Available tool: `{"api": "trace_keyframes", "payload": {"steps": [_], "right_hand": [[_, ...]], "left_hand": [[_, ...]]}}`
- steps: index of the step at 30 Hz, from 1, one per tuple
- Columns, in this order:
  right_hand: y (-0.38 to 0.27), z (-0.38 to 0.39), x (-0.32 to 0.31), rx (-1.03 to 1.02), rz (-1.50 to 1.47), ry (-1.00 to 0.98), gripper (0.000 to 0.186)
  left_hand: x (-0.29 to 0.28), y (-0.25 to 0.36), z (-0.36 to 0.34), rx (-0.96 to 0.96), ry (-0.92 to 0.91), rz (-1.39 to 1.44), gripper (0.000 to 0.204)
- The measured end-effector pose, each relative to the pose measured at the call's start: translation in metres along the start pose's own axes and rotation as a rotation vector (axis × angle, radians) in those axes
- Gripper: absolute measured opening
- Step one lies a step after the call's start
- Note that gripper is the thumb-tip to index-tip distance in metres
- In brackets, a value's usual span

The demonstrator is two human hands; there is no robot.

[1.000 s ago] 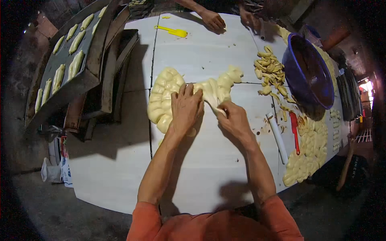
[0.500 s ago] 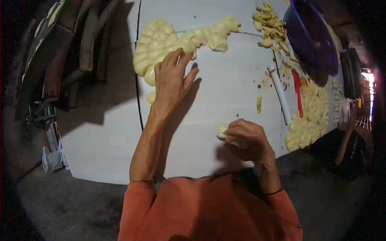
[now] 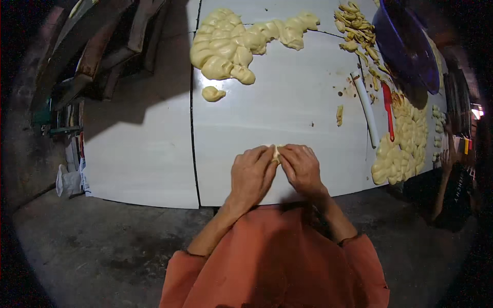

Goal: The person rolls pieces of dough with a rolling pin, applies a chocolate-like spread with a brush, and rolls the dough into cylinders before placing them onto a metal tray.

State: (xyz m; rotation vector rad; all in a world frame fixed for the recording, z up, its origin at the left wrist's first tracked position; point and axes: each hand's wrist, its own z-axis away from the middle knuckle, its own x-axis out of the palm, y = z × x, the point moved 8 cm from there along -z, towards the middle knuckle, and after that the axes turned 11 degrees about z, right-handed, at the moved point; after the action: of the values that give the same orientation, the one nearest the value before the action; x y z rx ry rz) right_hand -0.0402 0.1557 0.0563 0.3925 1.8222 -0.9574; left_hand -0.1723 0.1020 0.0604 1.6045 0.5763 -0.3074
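Near the front edge of the white table (image 3: 138, 169), my left hand (image 3: 251, 172) and my right hand (image 3: 300, 169) meet, fingers closed on a small pale piece of dough (image 3: 277, 152), mostly hidden between them. Farther back lies a large spread of divided dough pieces (image 3: 223, 43), with a single dough lump (image 3: 212, 94) just in front of it. A short strip of dough (image 3: 339, 115) lies to the right of my hands.
Stacked metal trays (image 3: 118, 46) fill the left. On the right are a blue basin (image 3: 405, 46), curled dough strips (image 3: 352, 20), a white rod (image 3: 363, 105), a red spatula (image 3: 387, 110) and more dough pieces (image 3: 398, 159). Another person's arm (image 3: 442, 190) shows at the right edge.
My left hand has left the large dough spread and joined my right hand near the front edge, on the small piece brought there. The view has shifted, and the back person's hands are out of sight.
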Motion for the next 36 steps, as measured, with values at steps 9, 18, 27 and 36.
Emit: {"api": "trace_keyframes", "payload": {"steps": [9, 18, 27, 36], "right_hand": [[0.073, 0.009, -0.055, 0.345, 0.020, 0.212, 0.038], [0.218, -0.039, -0.067, 0.370, 0.566, 0.305, 0.030], [0.015, 0.021, -0.015, -0.333, 0.149, -0.124, 0.079], [0.011, 0.018, 0.029, -0.296, 0.307, -0.337, 0.087]], "left_hand": [[0.002, -0.003, 0.018, 0.065, -0.063, -0.107, 0.049], [0.023, -0.005, 0.023, 0.096, -0.157, -0.248, 0.056], [0.039, 0.004, 0.044, 0.099, -0.141, -0.384, 0.065], [0.042, -0.017, 0.042, -0.006, -0.269, -0.509, 0.088]]}}
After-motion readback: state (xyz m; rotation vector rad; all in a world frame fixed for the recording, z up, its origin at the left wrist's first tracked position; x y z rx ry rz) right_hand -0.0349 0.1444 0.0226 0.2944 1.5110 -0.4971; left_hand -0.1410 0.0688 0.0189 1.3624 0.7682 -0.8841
